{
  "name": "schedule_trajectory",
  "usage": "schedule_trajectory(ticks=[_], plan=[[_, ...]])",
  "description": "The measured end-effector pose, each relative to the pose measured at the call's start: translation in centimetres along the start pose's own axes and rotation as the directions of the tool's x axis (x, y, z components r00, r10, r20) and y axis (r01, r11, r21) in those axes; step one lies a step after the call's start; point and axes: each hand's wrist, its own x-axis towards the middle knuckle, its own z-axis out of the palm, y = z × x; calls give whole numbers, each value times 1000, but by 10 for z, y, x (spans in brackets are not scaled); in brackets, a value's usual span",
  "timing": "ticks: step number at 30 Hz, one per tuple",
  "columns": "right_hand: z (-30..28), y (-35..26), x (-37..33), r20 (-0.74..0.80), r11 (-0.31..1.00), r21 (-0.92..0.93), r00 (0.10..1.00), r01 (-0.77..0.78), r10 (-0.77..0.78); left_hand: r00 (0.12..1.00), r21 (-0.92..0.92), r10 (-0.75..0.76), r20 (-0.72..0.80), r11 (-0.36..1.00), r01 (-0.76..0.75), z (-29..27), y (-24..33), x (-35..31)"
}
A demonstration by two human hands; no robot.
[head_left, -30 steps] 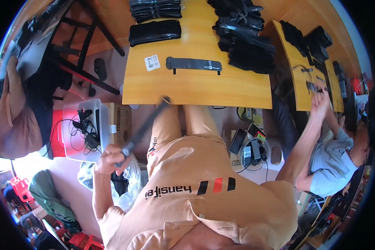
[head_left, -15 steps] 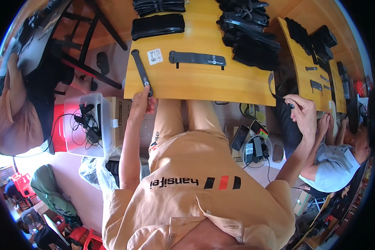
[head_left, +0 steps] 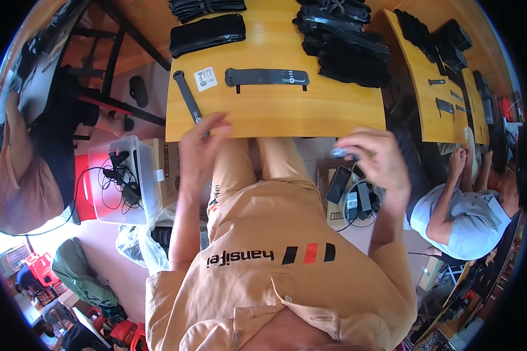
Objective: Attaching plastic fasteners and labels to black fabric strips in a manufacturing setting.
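My left hand [head_left: 200, 146] is at the table's near left corner with its fingers stretched out, over the lower end of a narrow dark grey strap [head_left: 186, 96]. That end is partly hidden by the hand. My right hand [head_left: 377, 158] is raised off the table's near right edge, its fingers pinched on a small dark and silvery piece [head_left: 339, 152], blurred and mostly covered. A wider dark grey strap [head_left: 266, 77] with pale print lies across the table between and beyond my hands. Left of it is a white printed label [head_left: 205, 79].
Folded black pieces [head_left: 208, 35] and a heap of black straps [head_left: 348, 50] occupy the far part of the yellow table [head_left: 275, 117]. A clear bin of cables [head_left: 120, 187] stands at left. Chargers [head_left: 360, 202] lie below my right hand. Co-workers sit on both sides.
My right hand has come in leftward from beyond the table's right edge, where a thin dark strap showed at it. My left hand has loosened from the narrow strap, its fingers stretching out to the right.
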Motion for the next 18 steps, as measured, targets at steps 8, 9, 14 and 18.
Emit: schedule_trajectory(ticks=[8,9,14,18], plan=[[42,10,38,-148,939,339,982,-64,121,800,-138,-101,591,965,224,32,25,6],[39,22,34,-145,937,341,982,-68,124,800,-137,-106,591,964,229,24,18,10],[49,67,36,-55,783,531,909,-324,413,797,-81,-132,589,972,221,-2,-27,26],[59,94,52,-64,672,624,832,-398,552,883,-55,-260,390,951,304,0,-36,50]])
